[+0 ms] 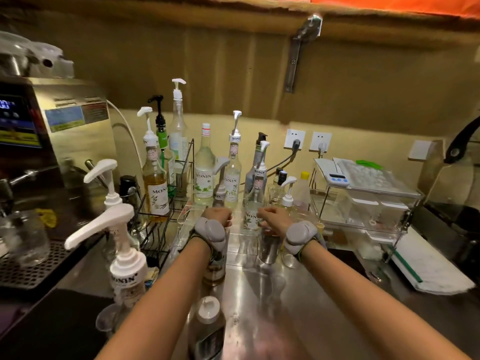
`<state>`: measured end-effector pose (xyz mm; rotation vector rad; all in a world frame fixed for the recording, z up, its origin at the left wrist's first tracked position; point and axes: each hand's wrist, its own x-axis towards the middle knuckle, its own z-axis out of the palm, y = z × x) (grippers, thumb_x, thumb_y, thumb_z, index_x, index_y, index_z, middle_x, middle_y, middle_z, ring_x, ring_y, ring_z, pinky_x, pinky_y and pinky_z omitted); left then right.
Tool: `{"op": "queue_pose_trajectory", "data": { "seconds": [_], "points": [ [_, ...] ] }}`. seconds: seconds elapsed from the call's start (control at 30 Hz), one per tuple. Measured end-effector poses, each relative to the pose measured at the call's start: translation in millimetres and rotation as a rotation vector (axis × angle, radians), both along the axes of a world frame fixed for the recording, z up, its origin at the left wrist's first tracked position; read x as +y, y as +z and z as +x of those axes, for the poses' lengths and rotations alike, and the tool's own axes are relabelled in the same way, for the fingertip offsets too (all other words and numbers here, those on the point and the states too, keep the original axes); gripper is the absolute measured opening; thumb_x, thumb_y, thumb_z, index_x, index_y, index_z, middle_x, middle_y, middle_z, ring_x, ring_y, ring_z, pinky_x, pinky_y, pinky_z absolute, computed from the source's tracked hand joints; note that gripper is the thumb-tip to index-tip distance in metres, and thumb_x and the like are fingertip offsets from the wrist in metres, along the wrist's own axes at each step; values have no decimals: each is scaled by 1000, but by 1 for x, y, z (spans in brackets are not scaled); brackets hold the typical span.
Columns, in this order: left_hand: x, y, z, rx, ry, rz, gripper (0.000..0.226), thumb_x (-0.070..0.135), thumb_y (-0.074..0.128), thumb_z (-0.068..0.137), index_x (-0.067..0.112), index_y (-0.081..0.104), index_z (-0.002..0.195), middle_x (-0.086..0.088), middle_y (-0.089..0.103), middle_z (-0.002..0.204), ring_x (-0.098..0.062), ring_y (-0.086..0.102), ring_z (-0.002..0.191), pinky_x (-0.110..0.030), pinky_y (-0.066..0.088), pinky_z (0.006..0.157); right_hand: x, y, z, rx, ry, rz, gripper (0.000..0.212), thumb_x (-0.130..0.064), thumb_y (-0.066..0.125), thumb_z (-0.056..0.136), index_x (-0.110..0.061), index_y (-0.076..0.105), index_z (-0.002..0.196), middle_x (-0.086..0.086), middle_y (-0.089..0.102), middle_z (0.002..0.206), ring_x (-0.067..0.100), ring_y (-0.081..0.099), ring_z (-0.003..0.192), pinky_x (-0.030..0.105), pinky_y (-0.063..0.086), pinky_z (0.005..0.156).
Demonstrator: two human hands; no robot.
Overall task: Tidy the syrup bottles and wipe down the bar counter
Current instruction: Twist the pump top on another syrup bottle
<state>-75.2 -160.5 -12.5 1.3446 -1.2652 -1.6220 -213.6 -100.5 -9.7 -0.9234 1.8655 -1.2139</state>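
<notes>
Clear glass pump-topped syrup bottles [232,175] labelled MONIN are crowding the back of the shiny steel worktop [262,302] (yellowish wall, two white sockets). The left hand [217,216] and right hand [275,219] are curling among them; neither grip's contents are discernible.

a steel coffee machine [65,131] with a lit display stands at the far left, a perforated drip tray [31,266] in front of it carrying a clear glass jar [24,240]. two white wall sockets [307,140] sit on the back wall, each with a plug in it. to the right, a clear acrylic rack [368,203] holds white containers, and a small white timer [337,178] with blue buttons rests on its top. a folded white cloth [431,271] lies right of the rack. a metal bracket [298,53] hangs on the upper wall, and a kettle [457,178] stands at the far right.
</notes>
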Motion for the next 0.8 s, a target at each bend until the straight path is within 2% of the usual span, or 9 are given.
{"op": "queue_pose_trajectory", "data": {
  "seconds": [0.07, 0.2, 0.3, 0.4, 0.47, 0.6, 0.67, 0.7, 0.8],
  "points": [
    [-7, -6, 6, -19, 44, -27, 29, 3, 57, 87, 9, 56, 59, 0, 58, 43, -14, 46, 50, -16, 38, 42, -5, 2, 16, -40, 26, -35, 10, -9, 55, 90, -9, 60, 99, 3, 55, 77, 14, 53, 66, 24, 47, 58],
    [-21, -8, 9, -82, 60, -58, 8, 6, 64, 82, 2, 70, 79, -9, 61, 77, -20, 55, 69, -25, 40, 67, -15, 7, 37, -64, 68, -21, 23, -8, 57, 89, -2, 62, 111, 9, 58, 96, 19, 56, 81, 26, 48, 64],
    [-28, -10, 9, -101, 88, -98, 5, 4, 69, 78, -1, 67, 78, -19, 65, 78, -28, 61, 86, -30, 48, 69, -20, 5, 45, -49, 73, -20, 32, -8, 58, 89, 1, 59, 120, 15, 60, 109, 18, 56, 86, 25, 48, 64],
    [-33, -10, 10, -104, 76, -130, 48, 7, 70, 79, -3, 58, 124, -21, 66, 117, -31, 63, 107, -29, 48, 82, -30, 7, 48, -39, 81, -3, 35, -6, 58, 88, -1, 58, 122, 17, 61, 110, 19, 53, 93, 23, 47, 62],
    [-37, -9, 12, -93, 36, -152, 46, 6, 68, 81, 0, 58, 125, -18, 66, 119, -24, 64, 93, -20, 47, 72, -39, 8, 49, -37, 86, 24, 37, -3, 58, 87, -2, 57, 124, 12, 57, 104, 19, 51, 94, 23, 47, 61],
    [-39, -4, 16, -56, -12, -162, 42, -5, 66, 79, -4, 60, 121, -7, 63, 78, -6, 52, 49, -2, 37, 32, -54, 4, 51, -44, 143, 60, 26, -4, 62, 86, 0, 64, 112, 9, 57, 94, 19, 53, 90, 28, 52, 69],
    [-41, -3, 16, -80, -39, -176, 43, -6, 67, 78, -5, 61, 120, -3, 61, 82, -5, 48, 55, -2, 37, 32, -61, 1, 54, -48, 146, 57, 4, -6, 64, 86, -9, 64, 83, 6, 58, 81, 18, 54, 85, 32, 53, 71],
    [-42, -4, 16, -93, -51, -187, 42, -6, 67, 78, -5, 61, 119, -3, 61, 83, -5, 48, 55, -2, 38, 33, -66, -4, 54, -42, 151, 59, 16, -5, 64, 85, -14, 60, 72, 5, 57, 77, 20, 53, 85, 36, 53, 77],
    [-46, -9, 13, -79, -52, -175, 36, -9, 64, 79, -10, 61, 115, -5, 61, 78, -3, 58, 45, -3, 41, 35, -73, -12, 54, 40, 162, 44, 7, 1, 60, 84, -5, 64, 85, 9, 56, 86, 22, 49, 88, 33, 45, 74]
  ]
}}
